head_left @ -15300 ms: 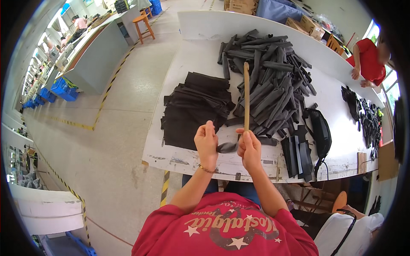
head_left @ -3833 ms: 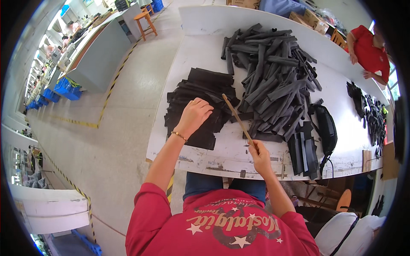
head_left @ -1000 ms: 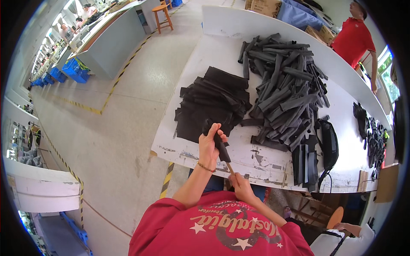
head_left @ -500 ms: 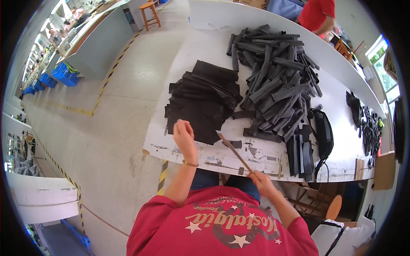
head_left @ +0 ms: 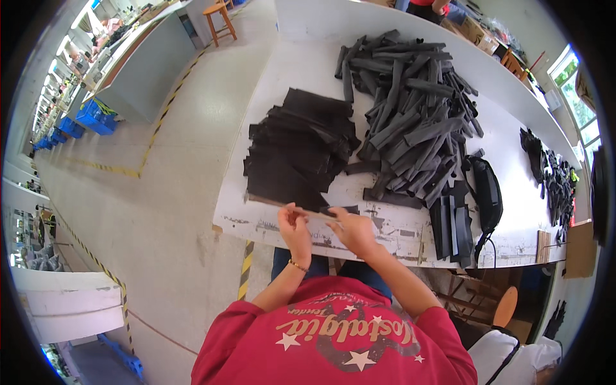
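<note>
wooden stick [head_left: 289,204] now flat at table edge | left hand [head_left: 295,224], right hand [head_left: 351,230] both grip it

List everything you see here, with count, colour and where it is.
Table: one, white, centre.
Flat pieces: a stack, black, table's left part.
Rolled strips: a heap, dark grey, right of the stack.
Waist bag: one, black, near the front edge at right.
Stick: one, wooden, lying crosswise in both hands.
Stool: one, wooden, top left.
Crates: several, blue, far left.
Left hand: on the stick.
Right hand: on the stick with a black piece.
</note>
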{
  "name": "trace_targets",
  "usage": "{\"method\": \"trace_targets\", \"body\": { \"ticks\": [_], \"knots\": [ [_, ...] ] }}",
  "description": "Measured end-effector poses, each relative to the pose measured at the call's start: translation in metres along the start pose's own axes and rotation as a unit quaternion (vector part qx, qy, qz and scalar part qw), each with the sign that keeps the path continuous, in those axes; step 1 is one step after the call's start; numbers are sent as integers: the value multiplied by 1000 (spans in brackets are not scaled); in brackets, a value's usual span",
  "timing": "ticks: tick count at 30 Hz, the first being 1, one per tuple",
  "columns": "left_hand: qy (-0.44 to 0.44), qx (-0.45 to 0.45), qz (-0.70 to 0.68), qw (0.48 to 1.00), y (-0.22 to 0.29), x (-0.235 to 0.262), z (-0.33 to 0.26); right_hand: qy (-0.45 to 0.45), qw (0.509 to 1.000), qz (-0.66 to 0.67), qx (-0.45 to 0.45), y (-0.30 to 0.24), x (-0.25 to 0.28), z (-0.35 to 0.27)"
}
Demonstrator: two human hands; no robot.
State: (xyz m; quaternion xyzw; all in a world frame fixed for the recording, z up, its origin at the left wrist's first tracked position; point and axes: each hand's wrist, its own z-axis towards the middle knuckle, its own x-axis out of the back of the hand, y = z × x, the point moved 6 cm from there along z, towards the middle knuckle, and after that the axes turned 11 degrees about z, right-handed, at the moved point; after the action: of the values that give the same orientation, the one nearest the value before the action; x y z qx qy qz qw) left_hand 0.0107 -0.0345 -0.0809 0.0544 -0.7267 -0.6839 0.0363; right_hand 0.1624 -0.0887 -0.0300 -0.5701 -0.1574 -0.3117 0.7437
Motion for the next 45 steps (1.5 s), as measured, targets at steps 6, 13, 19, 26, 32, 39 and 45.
{"method": "trace_targets", "body": {
  "ticks": [6, 13, 19, 26, 32, 39, 45],
  "knots": [
    [-28, -18, -25, 999, 13, 18, 7, -5, 1000, -6, -23, 4, -12, 17],
    [-83, -40, -83, 992, 38, -9, 10, 15, 998, 46, -36, 5, -8, 17],
    [-32, 26, -61, 997, 19, 19, 4, -24, 998, -57, -7, 17, -24, 7],
    [-111, 12, -89, 990, 38, -3, 10, 48, 962, 219, -158, 49, -12, -1],
    [-313, -108, -80, 940, 125, -58, 24, 32, 789, 530, -310, -1, 50, 29],
    [-501, -67, 121, 854, 88, -103, -1, 123, 949, 268, -110, -15, 69, 31],
    [-447, -119, 174, 869, 113, -99, -15, 182, 944, 240, -137, -23, 84, 28]
  ]
}}
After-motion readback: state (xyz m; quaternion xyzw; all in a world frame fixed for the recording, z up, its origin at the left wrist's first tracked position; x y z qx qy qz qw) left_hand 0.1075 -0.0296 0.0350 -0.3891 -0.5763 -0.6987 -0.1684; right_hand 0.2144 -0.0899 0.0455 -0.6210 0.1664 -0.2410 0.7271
